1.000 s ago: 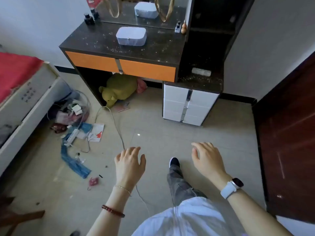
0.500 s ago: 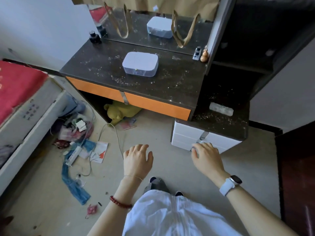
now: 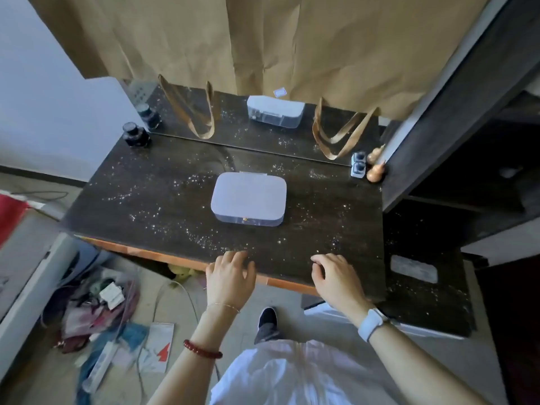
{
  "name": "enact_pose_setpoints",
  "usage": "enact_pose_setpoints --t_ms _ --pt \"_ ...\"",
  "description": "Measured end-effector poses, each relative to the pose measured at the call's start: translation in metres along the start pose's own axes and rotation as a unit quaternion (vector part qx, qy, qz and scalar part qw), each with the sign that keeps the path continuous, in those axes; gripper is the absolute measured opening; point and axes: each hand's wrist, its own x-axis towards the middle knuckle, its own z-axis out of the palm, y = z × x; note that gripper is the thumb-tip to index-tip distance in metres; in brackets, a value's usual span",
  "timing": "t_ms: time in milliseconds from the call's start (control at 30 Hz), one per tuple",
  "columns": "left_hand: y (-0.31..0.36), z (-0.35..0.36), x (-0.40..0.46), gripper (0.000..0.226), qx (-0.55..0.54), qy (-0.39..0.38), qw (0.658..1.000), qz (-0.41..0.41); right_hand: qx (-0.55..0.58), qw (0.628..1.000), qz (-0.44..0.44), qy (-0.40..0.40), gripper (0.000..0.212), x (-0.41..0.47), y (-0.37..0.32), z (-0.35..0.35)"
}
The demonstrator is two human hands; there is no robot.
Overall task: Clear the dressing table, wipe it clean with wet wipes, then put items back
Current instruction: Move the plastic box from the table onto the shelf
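The dark dressing table (image 3: 152, 206) is speckled with white dust. A pale rectangular plastic box (image 3: 248, 198) lies at its middle. A dark ink bottle (image 3: 135, 135) stands at the back left corner. At the back right stand a small blue-white bottle (image 3: 358, 170) and a wooden gourd (image 3: 376, 172). My left hand (image 3: 230, 280) hovers at the table's front edge with relaxed fingers and holds nothing. My right hand (image 3: 336, 280), a white watch on its wrist, hangs likewise over the front edge. Both are well short of the box.
A mirror (image 3: 257, 127) behind the table is partly covered by a brown paper bag (image 3: 263, 42). A lower side shelf (image 3: 423, 290) at right carries a flat grey object (image 3: 414, 268). Clutter and cables lie on the floor at left (image 3: 102, 311), beside a bed (image 3: 23, 258).
I have walked up to the table and the view has tilted down over it. Both hands now reach its front edge, where earlier they hung above the floor.
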Motion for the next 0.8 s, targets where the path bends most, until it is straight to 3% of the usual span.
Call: enact_pose_setpoints --t_ms 167,333,467,667,800 --pt "-0.018 -0.017 0.086 0.058 -0.041 0.047 0.997 -0.050 0.069 0.994 0.080 -0.026 0.035 0.079 -0.034 0.010" --pt "-0.028 -0.017 0.153 0.087 -0.078 -0.039 0.982 -0.165 0.131 0.978 0.153 -0.058 0.050 0.138 -0.058 0.033" --pt "-0.036 -0.012 0.176 0.064 -0.135 -0.117 0.966 -0.186 0.179 0.964 0.194 -0.022 0.033 0.153 -0.067 0.050" --pt "-0.033 -0.011 0.163 0.053 -0.205 -0.071 0.968 -0.126 0.211 0.958 0.192 0.037 0.033 0.137 -0.067 0.042" --pt "-0.003 -0.013 0.150 0.060 -0.257 -0.040 0.963 -0.069 0.247 0.949 0.165 0.108 0.041 0.120 -0.049 0.012"
